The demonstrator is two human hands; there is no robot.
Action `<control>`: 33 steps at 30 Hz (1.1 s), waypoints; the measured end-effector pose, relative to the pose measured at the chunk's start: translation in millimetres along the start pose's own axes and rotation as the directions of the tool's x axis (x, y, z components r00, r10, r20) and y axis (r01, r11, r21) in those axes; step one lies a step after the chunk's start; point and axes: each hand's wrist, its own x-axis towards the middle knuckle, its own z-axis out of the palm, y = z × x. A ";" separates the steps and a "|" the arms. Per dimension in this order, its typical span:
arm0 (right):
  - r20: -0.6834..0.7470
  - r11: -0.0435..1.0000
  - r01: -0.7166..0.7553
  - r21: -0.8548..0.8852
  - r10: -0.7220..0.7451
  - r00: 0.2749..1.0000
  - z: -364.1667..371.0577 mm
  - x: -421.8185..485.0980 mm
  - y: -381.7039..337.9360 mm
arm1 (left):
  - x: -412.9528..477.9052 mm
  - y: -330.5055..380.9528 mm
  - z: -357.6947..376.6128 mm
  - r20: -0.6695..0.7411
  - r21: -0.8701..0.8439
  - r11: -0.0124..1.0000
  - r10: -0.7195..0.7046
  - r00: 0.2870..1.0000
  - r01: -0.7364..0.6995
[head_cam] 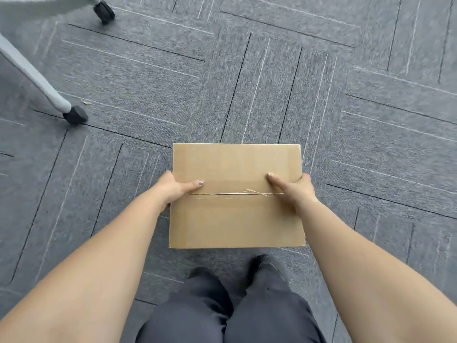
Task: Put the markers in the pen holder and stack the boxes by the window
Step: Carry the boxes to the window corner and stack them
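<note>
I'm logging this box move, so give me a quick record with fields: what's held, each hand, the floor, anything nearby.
held item: cardboard box, taped seam across its top
left hand: grips the box's left edge, thumb on top
right hand: grips its right edge, thumb on top
floor: grey carpet
nearby: chair leg with castor, upper left

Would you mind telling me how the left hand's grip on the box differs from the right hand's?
The left hand grips the left edge of the box, the right hand its right edge. The left thumb lies almost along the tape seam; the right thumb angles away from it toward the far edge. Both have thumbs on top, fingers hidden.
</note>
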 end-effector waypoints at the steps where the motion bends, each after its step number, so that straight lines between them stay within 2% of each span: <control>1: 0.000 1.000 -0.001 0.026 0.001 1.000 -5.9 -5.3 -4.5 | -8.1 8.4 -2.2 -0.009 -0.004 1.000 0.009 1.000 -0.009; 8: 0.006 0.979 0.053 0.197 -0.055 0.998 -99.6 -98.3 -76.4 | -133.3 108.4 -24.4 -0.061 -0.062 0.984 0.163 0.985 -0.166; 12: -0.043 0.946 0.115 0.304 -0.106 0.993 -193.3 -189.8 -134.1 | -255.0 188.3 -37.4 -0.132 -0.059 0.963 0.255 0.958 -0.265; 16: -0.132 0.896 0.185 0.404 -0.143 0.981 -298.9 -281.6 -177.9 | -374.4 275.4 -40.2 -0.113 -0.005 0.935 0.352 0.929 -0.354; 20: -0.282 0.832 0.260 0.490 -0.131 0.950 -388.1 -360.4 -188.6 | -474.2 345.4 -25.6 0.043 0.086 0.871 0.483 0.875 -0.485; 24: -0.397 0.763 0.330 0.555 -0.105 0.912 -463.8 -420.5 -156.8 | -530.1 394.4 11.7 0.234 0.143 0.785 0.565 0.791 -0.603; 29: -0.487 0.662 0.400 0.634 -0.061 0.871 -556.0 -479.5 -93.2 | -638.9 433.7 97.6 0.431 0.189 0.639 0.628 0.647 -0.746; 33: -0.580 0.555 0.462 0.691 0.045 0.813 -617.8 -515.8 -30.6 | -704.3 451.1 191.0 0.557 0.227 0.507 0.633 0.538 -0.832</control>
